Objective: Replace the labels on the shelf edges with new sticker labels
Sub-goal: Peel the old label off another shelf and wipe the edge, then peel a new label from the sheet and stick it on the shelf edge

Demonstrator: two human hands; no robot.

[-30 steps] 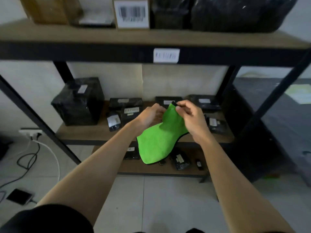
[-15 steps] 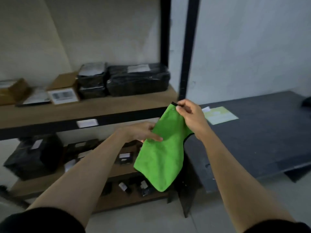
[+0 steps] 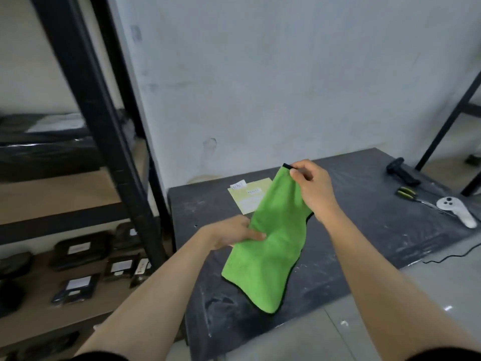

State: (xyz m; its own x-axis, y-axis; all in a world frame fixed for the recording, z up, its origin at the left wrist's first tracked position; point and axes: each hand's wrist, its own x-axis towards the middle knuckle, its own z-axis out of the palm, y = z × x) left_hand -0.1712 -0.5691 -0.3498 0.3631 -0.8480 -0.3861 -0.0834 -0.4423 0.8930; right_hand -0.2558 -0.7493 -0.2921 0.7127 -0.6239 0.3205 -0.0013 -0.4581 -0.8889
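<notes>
Right hand (image 3: 311,190) fingers pinching green cloth (image 3: 270,246) by its top corner; left hand (image 3: 234,231) fingers gripping its left edge, hanging over dark counter (image 3: 377,230).

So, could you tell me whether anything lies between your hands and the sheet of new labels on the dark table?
Yes: the green cloth, pinched in the right hand and touched by the left hand, hangs in front of the label sheet and hides its right part.
</notes>
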